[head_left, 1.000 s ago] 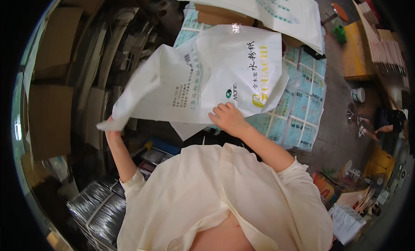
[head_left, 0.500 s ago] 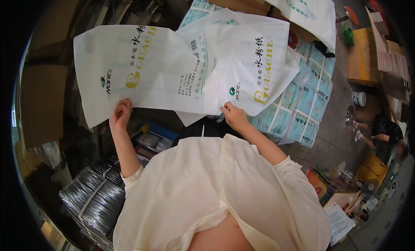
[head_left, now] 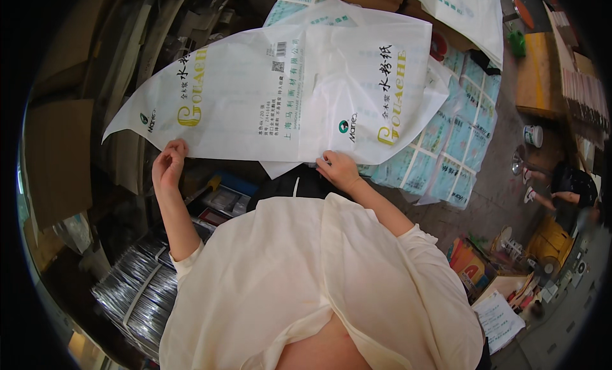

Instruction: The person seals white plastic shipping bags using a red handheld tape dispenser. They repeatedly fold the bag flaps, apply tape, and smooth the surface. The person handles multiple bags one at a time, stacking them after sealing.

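Observation:
A wide white printed plastic bag (head_left: pixel 242 96) lies spread out before me, with yellow and black lettering on both halves. My left hand (head_left: pixel 169 162) pinches its near edge toward the left. Its left end rises free beyond that hand and curls to a point. My right hand (head_left: pixel 338 170) is closed on the near edge at the middle of the sheet, fingers bent over it. Under the bag's right part are more white sheets (head_left: pixel 435 83), on top of strapped bundles of light-blue packs (head_left: pixel 456 147).
A stack of white bags (head_left: pixel 468 16) rests at the far right. On the left stand cardboard sheets (head_left: pixel 60 159) and a strapped bundle of shiny dark packs (head_left: pixel 137 296). A white bucket (head_left: pixel 533 136) is on the floor at right, near another person (head_left: pixel 570 188).
The bag has been drawn flatter and its left end has swung up and curled. My left hand has moved slightly left and up; my right hand has shifted slightly left.

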